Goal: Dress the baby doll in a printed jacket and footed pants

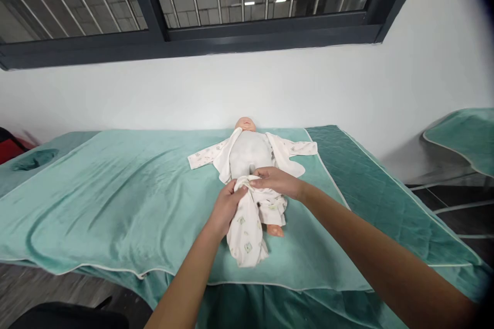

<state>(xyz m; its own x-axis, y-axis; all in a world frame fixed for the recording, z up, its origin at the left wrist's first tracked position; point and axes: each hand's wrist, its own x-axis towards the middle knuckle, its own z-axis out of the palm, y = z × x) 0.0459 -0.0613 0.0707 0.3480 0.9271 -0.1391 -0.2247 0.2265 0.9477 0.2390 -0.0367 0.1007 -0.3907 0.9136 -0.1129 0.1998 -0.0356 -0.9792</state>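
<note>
A baby doll (247, 151) lies on its back on a teal towel (127, 200), head toward the wall. An open white printed top (283, 151) is spread under its torso, sleeves out to both sides. White printed trousers (247, 231) cover its legs, and one bare foot (275, 230) sticks out. My left hand (227, 204) is closed on the trousers' waistband at the doll's left hip side. My right hand (276, 181) grips the waistband from the other side, fingers curled over the bunched cloth.
The towel covers a bed set against a white wall under a dark-framed window (185, 5). A darker green quilted cover (370, 190) lies at the right. A second teal-covered surface (463, 136) stands far right. A small dark green cloth (34, 159) lies far left.
</note>
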